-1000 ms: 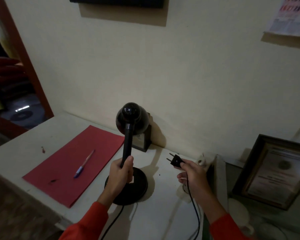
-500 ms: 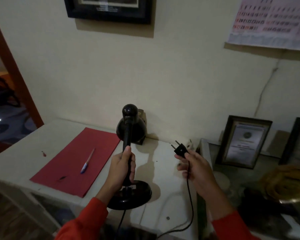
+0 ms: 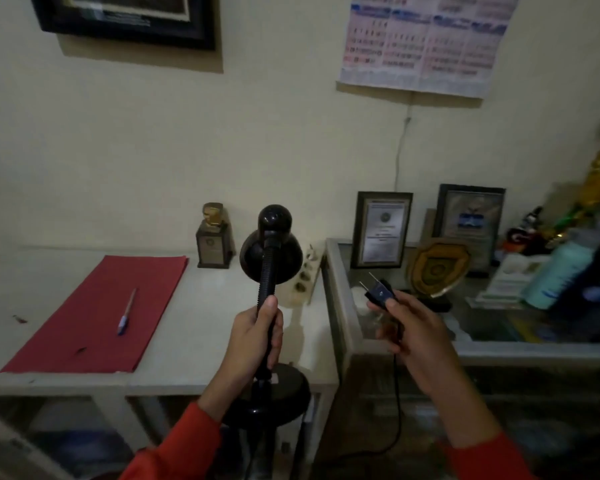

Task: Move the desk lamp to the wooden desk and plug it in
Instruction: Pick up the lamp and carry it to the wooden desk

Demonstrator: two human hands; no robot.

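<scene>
My left hand [image 3: 257, 337] is closed around the ribbed neck of the black desk lamp [image 3: 270, 261], which hangs in the air with its round base [image 3: 284, 393] past the white table's front edge. Its dome shade points away from me. My right hand [image 3: 413, 337] pinches the lamp's black two-pin plug [image 3: 378, 291], pins pointing up and left, and the black cord [image 3: 397, 410] droops down from it. A white power strip [image 3: 303, 280] lies at the white table's right end, against the glass cabinet.
The white table [image 3: 194, 327] carries a red folder [image 3: 97, 310] with a pen [image 3: 127, 311] and a small trophy [image 3: 213, 237]. On the right, a glass-topped cabinet [image 3: 340, 306] holds framed certificates [image 3: 381, 230], a shield plaque [image 3: 437, 268] and bottles. A calendar [image 3: 426, 39] hangs on the wall.
The lamp has been lifted off the white table and pulled toward me, its base now past the front edge. My view has swung right and up, showing the cabinet. Both hands keep their holds.
</scene>
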